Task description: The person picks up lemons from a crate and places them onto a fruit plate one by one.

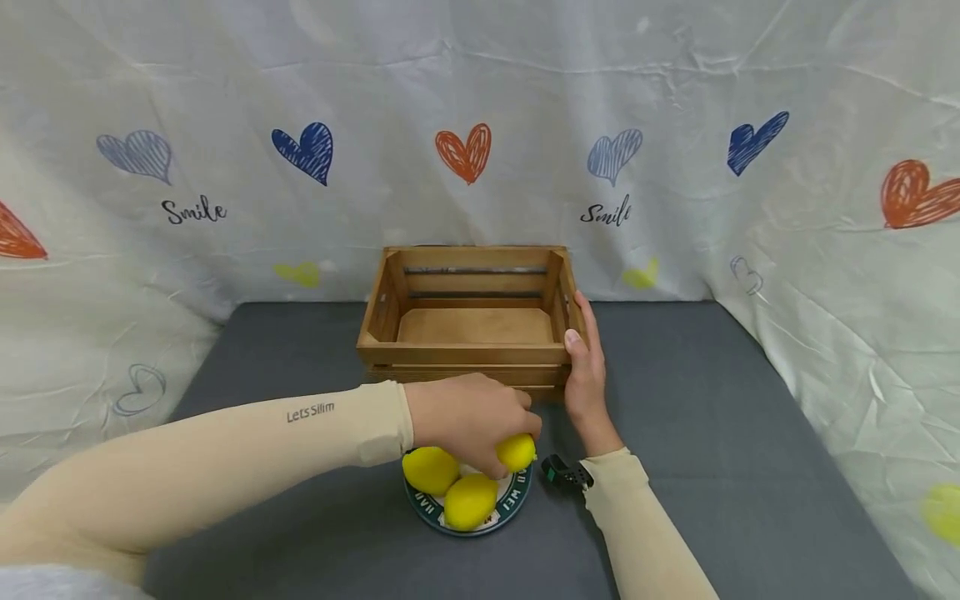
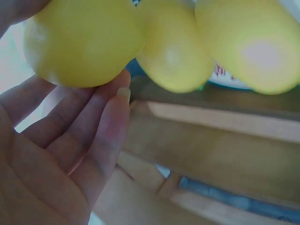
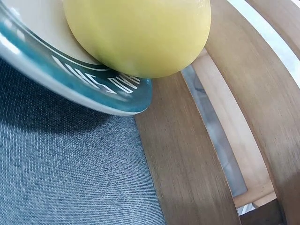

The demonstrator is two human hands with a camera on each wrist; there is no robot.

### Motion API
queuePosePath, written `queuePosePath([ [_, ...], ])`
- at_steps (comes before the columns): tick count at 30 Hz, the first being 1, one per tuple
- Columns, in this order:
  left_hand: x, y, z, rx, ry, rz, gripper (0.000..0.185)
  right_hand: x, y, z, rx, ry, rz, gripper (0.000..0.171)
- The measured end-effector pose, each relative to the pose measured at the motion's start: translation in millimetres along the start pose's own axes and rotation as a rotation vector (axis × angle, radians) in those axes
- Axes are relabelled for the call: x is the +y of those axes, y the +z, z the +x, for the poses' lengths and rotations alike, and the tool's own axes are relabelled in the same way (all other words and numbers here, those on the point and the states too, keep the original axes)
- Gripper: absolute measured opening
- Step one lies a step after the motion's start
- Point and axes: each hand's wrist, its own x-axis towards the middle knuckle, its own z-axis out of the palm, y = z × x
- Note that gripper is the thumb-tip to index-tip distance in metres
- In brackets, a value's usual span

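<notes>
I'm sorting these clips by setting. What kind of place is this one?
Probably a staged tabletop recording booth, not a kitchen: a heart-print sheet hung as backdrop, a grey cloth-covered table, and only a wooden crate and a plate of lemons.

1. Three lemons point(image 1: 468, 500), bright yellow, glossy; one held by the left hand point(image 1: 468, 421)
2. Plate point(image 1: 517, 498): white centre, dark teal rim band with white lettering
3. Crate point(image 1: 471, 321): warm mid-brown wood, visible grain, slatted walls
4. Table cover point(image 1: 712, 400): dark grey woven fabric
5. Backdrop cloth point(image 1: 480, 83): white, printed scribbled hearts in dark blue, pale blue, orange-red and yellow; black script "Smile"
6. Sleeves point(image 1: 225, 467): beige, small dark "Lets Slim" lettering on the left one
</notes>
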Motion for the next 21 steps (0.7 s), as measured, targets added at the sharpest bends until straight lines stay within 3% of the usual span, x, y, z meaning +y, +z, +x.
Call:
queuePosePath([
  [11,7.2,22.1,14.4,0.025,0.011,0.116,0.047,-2,-1,0,-0.005,-0.005,-0.010,0.061],
  [21,10.4,32.0,21.8,0.028,0.003,0.199,0.049,0,-1,2,-0.007,-0.015,0.002,0.061],
])
